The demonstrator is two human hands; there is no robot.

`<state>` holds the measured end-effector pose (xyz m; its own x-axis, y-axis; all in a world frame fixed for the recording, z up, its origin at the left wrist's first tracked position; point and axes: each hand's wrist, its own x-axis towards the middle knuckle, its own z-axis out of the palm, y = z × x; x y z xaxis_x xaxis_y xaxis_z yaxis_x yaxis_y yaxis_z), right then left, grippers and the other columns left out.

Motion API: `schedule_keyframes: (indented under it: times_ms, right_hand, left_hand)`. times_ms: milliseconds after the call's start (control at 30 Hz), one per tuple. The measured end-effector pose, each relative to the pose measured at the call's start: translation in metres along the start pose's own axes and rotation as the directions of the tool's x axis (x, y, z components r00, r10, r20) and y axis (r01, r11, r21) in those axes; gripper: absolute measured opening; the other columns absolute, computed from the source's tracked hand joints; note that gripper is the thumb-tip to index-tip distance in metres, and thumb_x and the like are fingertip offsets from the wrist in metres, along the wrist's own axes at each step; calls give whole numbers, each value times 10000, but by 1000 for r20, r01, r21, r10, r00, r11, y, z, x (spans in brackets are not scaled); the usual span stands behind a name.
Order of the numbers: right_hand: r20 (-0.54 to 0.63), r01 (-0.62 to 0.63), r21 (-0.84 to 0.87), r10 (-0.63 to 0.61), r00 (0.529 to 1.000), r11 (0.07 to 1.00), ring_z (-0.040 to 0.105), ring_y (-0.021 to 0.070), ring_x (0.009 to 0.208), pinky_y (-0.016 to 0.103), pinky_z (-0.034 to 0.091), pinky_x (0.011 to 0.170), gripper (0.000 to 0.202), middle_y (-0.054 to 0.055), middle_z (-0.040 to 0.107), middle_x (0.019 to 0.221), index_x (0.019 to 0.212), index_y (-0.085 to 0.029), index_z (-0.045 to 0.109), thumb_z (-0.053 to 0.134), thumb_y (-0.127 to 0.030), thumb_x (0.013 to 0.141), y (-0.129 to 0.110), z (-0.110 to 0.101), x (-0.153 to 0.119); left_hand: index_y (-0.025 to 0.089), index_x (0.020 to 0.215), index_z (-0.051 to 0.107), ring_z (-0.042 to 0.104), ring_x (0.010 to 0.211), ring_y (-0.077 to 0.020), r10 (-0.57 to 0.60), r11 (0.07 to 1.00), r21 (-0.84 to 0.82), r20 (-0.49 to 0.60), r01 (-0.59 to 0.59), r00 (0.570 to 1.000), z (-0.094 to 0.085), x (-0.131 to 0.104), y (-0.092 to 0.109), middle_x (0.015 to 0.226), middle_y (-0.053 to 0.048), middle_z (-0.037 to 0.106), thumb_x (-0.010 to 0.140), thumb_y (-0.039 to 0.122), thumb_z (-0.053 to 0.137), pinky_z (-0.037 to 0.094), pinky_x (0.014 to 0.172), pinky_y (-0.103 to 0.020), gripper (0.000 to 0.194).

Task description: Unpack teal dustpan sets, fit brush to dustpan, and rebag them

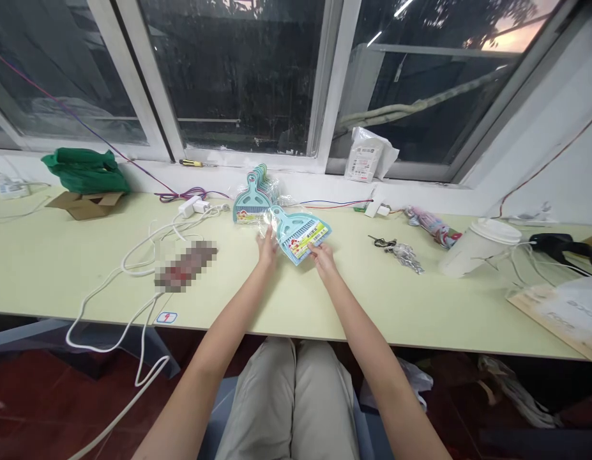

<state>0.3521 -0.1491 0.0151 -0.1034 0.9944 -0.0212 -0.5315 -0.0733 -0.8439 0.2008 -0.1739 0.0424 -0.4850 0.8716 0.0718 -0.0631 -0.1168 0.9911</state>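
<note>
A packaged light-blue dustpan and brush set (300, 235) in clear plastic is held above the table, tilted, its printed label facing up. My right hand (322, 257) pinches its lower right edge. At its left end, my left hand (267, 246) grips the clear wrapping near the handle. Just behind, a row of similar packaged dustpan sets (253, 197) stands upright against the wall below the window.
On the pale yellow table (372, 313), white cables (142, 271) and a blurred item lie left. A green bag (87, 171) sits on a cardboard box (87, 204). To the right are keys (403, 254), a white cup (480, 248) and a paper bag (559, 313).
</note>
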Motion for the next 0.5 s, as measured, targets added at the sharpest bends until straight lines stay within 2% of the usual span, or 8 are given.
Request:
schedule_keyframes:
  times_ms: [33, 100, 167, 267, 333, 400, 500]
  right_hand:
    - [-4, 10, 0, -10, 1000, 1000, 710, 182, 808, 277, 597, 719, 300, 22, 737, 803, 815, -170, 632, 825, -149, 587, 0, 1, 0]
    - [-21, 40, -3, -40, 999, 999, 705, 167, 789, 253, 583, 697, 304, 19, 734, 803, 816, -171, 622, 824, -170, 589, 1, 2, -1]
    - [-59, 74, -3, -74, 996, 997, 699, 149, 776, 234, 569, 686, 298, 6, 729, 797, 817, -178, 609, 813, -183, 600, 1, 4, -1]
    - [-121, 98, 14, -96, 988, 995, 694, 136, 787, 227, 560, 695, 270, -9, 726, 804, 816, -188, 593, 781, -181, 622, 2, 7, -4]
    - [-140, 97, 34, -91, 986, 995, 692, 134, 800, 225, 558, 699, 242, -9, 728, 820, 826, -189, 593, 749, -175, 642, 3, 10, -6]
    - [-141, 102, 66, -92, 986, 993, 691, 130, 810, 222, 558, 706, 219, -9, 732, 844, 842, -193, 597, 721, -170, 663, 6, 13, -9]
    - [-112, 79, 117, -66, 991, 990, 692, 120, 810, 212, 563, 716, 212, -14, 736, 863, 846, -202, 604, 706, -138, 672, 8, 16, -10]
  left_hand:
    - [195, 1255, 502, 587, 1167, -271, -59, 992, -108, 109, 71, 992, 3, 1, -4, 1234, -132, 610, 862, 594, 496, 496, 955, -449, 560]
    - [170, 1119, 583, 643, 1067, -286, -102, 951, -255, 267, 172, 958, 10, 0, -11, 1126, -128, 674, 805, 568, 602, 526, 912, -456, 508]
    - [171, 1057, 611, 648, 1052, -290, -83, 922, -329, 344, 203, 935, 16, -4, -16, 1092, -118, 694, 744, 505, 700, 519, 929, -459, 466]
    - [184, 1068, 612, 632, 1081, -296, -14, 918, -355, 415, 176, 910, 20, -7, -17, 1096, -111, 695, 685, 457, 764, 490, 962, -468, 494]
    - [184, 1110, 584, 617, 1103, -295, 41, 936, -332, 430, 116, 902, 19, -7, -16, 1117, -108, 684, 629, 398, 807, 471, 980, -464, 572]
    - [187, 1163, 532, 602, 1123, -283, 86, 961, -275, 395, 28, 915, 18, -6, -16, 1160, -101, 661, 583, 318, 824, 461, 987, -446, 662]
    - [208, 1214, 457, 568, 1160, -255, 137, 985, -140, 285, -100, 949, 17, -3, -17, 1237, -88, 608, 653, 287, 745, 453, 991, -414, 635]
